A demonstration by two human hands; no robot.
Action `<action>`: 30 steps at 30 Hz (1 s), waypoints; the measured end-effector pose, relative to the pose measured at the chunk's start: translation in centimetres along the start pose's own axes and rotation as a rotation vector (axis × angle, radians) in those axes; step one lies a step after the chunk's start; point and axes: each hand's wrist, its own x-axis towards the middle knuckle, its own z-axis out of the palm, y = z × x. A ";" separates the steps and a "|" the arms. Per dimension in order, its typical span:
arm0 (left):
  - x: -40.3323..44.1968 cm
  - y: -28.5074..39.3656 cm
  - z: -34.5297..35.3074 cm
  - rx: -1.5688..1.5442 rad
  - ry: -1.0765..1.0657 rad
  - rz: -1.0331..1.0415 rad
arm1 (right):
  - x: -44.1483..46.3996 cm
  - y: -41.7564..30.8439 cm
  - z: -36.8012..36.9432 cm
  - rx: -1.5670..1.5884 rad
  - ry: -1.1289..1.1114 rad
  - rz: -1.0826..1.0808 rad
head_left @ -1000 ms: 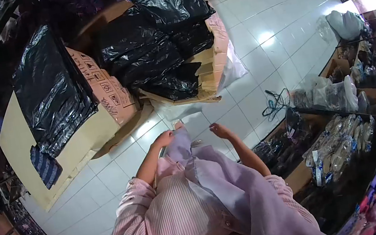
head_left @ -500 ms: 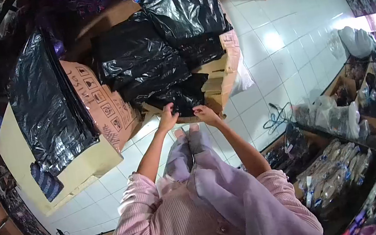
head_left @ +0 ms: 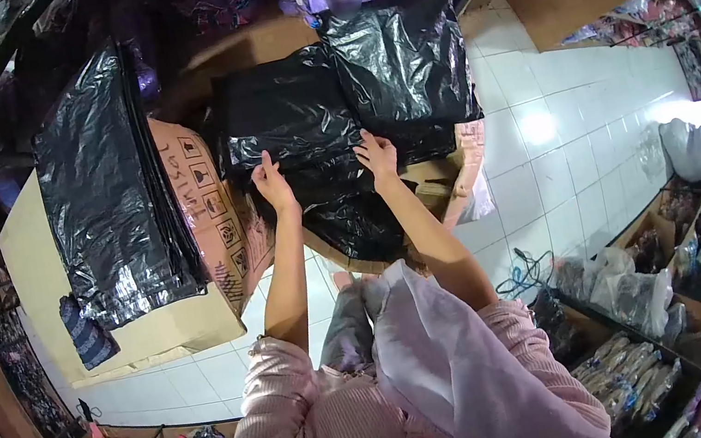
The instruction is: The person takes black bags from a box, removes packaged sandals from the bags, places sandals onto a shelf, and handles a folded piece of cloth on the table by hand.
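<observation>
lying crosswise, the black bag (head_left: pixel 284 109) is pinched by left fingers (head_left: pixel 267 160) and right fingers (head_left: pixel 370 142).

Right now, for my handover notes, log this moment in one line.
left hand: at near edge of black plastic | right hand: same edge | grip: unclear | printed cardboard: left of both hands
</observation>
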 end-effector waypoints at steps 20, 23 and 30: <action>-6.0 3.4 -4.5 -0.451 -0.533 -0.124 | -2.0 -4.4 -2.3 0.717 -0.597 0.508; -7.2 2.6 -7.0 -0.434 -0.548 -0.148 | 0.6 -2.8 -5.5 0.430 -0.786 0.364; -8.9 1.8 -12.0 -0.357 -0.672 -0.170 | -3.0 -2.8 -3.5 -0.056 -0.608 0.128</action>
